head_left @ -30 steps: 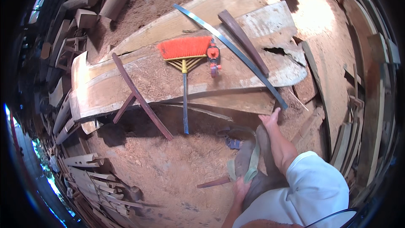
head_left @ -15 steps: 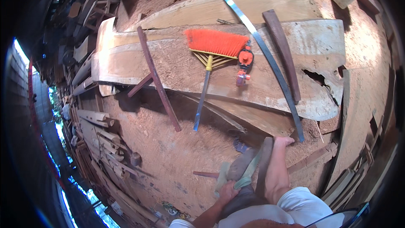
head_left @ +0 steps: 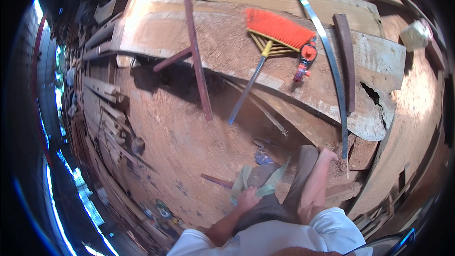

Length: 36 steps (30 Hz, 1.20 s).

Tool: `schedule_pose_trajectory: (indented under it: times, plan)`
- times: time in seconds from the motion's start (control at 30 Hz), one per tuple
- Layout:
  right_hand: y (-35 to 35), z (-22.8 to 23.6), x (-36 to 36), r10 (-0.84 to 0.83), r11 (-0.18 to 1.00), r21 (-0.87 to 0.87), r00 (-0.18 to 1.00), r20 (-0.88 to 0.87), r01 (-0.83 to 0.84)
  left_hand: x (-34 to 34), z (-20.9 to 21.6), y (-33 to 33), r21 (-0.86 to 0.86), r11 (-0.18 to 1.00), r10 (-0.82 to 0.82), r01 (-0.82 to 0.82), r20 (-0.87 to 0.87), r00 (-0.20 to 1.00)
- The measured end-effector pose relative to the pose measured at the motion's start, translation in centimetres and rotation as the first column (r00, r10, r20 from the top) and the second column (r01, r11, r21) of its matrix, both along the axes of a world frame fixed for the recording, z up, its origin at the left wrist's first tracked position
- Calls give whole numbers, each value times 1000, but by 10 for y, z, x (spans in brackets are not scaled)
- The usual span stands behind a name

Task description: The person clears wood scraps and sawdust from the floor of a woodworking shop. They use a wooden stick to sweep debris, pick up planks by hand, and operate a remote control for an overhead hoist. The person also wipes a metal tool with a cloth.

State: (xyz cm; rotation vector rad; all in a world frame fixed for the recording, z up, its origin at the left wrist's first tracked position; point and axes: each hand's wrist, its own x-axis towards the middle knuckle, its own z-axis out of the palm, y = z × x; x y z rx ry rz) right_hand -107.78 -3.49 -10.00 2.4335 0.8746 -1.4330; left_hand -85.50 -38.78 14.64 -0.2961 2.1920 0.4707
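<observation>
My left hand is closed around a pale green cloth strip, which hangs in loops over my left leg. My right hand lies by my bent right knee, near the lower end of a long flat metal strip; a gap shows between them, and its fingers are too small to read. On the wooden slab before me rest an orange-bristled broom with a yellow head, an orange and black hand tool, a dark wooden bar and a dark red T-shaped piece.
Sawdust covers the ground. Stacked timber lines the left, and long boards lie at the right. A pale plastic jug stands beyond the slab's right end. Beside my left leg lies a reddish stick.
The view has turned, so the slab and the things on it sit farther right and tilted. My left hand still grips the cloth strip; my right hand stays by the knee.
</observation>
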Motion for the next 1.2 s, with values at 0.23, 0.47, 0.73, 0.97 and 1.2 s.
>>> schedule_pose_trajectory:
  times: [0.23,0.47,0.73,0.97,1.2]
  plan:
    - [39,17,-19,948,-217,-592,-312,61,-776,11,-32,5,-35,993,109,-115,-157,982]
    - [62,9,-30,955,48,-227,-23,296,-973,9,-68,17,88,953,303,-290,-301,904]
    - [-72,153,83,906,117,604,-165,-390,-788,-7,55,43,272,903,400,-333,-242,884]
    - [-117,214,92,109,-584,555,-735,-670,-592,3,52,18,642,691,664,-333,-381,644]
    - [-9,109,82,366,-930,92,-914,178,-354,121,-77,-54,183,541,795,-821,-428,429]
